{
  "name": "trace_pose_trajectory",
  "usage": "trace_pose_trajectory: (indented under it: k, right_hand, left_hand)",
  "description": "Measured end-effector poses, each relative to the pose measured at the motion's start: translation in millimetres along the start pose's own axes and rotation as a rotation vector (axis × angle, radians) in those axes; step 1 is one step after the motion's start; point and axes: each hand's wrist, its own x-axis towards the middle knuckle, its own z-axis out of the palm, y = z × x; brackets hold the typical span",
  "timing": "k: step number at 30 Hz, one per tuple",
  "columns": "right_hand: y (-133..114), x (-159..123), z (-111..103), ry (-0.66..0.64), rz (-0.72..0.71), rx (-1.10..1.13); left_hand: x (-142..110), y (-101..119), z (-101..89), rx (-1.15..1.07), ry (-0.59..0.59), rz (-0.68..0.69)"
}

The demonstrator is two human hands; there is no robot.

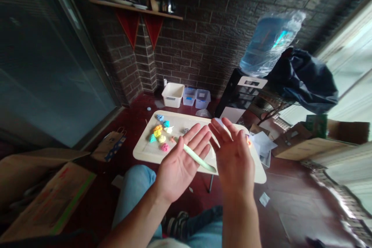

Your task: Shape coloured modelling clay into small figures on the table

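My left hand [181, 164] is turned palm up above the near side of a small white table [145, 155], its fingers spread. Across its fingers lies a pale green roll of modelling clay [200, 159], whose far end sticks out toward my right hand [234, 159]. That hand is also palm up with fingers apart, holding nothing. Several coloured clay lumps sit on the table's left half, among them a pink lump [164, 147], a yellow-orange lump [157, 130] and a teal lump [152, 138]. A grey lump [186, 130] is partly visible behind my left fingers.
Behind the table, a white bin [173, 95] and lidded clear boxes [202, 99] stand by the brick wall. A water dispenser [232, 93] is at the back right. Cardboard boxes [322, 149] lie right, another carton [55, 201] left. My knee [139, 180] is near the table edge.
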Motion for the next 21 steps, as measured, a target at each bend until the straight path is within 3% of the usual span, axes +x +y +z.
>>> trace_pose_trajectory:
  k: [3, 5, 11, 16, 21]
  right_hand:
    - [1, -12, -13, -0.108, 0.234, 0.097]
    - [6, -22, -18, -0.148, 0.284, 0.044]
    - [15, -42, -18, -0.1, 0.115, -0.315]
    - [21, -43, -17, -0.009, -0.026, -0.327]
    - [30, -44, -20, 0.043, -0.164, -0.413]
  left_hand:
    - [1, 13, -1.7, -0.074, 0.007, 0.018]
    - [1, 17, -1.9, -0.088, 0.029, 0.044]
    - [0, 21, 2.4, -0.109, 0.07, 0.084]
    - [-4, 10, 3.4, -0.053, 0.109, 0.107]
    - [-6, -13, -3.4, 0.19, 0.237, 0.196]
